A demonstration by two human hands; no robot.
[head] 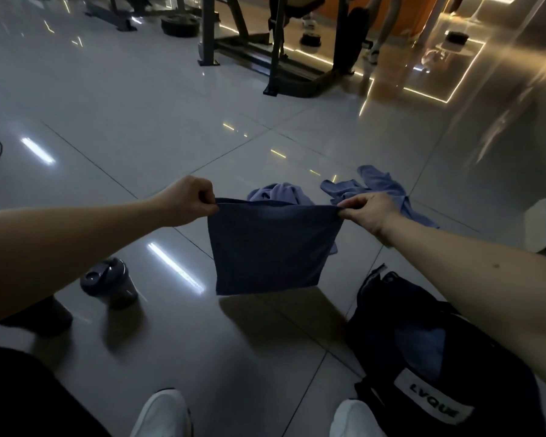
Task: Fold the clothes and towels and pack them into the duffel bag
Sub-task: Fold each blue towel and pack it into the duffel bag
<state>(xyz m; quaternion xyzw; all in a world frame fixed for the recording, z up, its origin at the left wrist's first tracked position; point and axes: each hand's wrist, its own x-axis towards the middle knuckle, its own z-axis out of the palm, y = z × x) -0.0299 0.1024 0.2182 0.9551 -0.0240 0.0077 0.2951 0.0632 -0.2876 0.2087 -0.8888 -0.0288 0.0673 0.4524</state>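
Left hand (188, 200): fingers curled tight, pinching the towel (270, 247) at its upper left corner. Right hand (368, 209): thumb and fingertips pinching the upper right corner. Towel hangs above the floor (139, 121), beside the open duffel bag (423, 357).

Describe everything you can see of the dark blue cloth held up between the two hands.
The dark blue cloth looks like soft, matte fabric, roughly rectangular. It hangs flat in the air, pulled taut along its top edge. The left hand pinches the top left corner, the right hand the top right. Its lower edge hangs free above the tiled floor, where its shadow falls.
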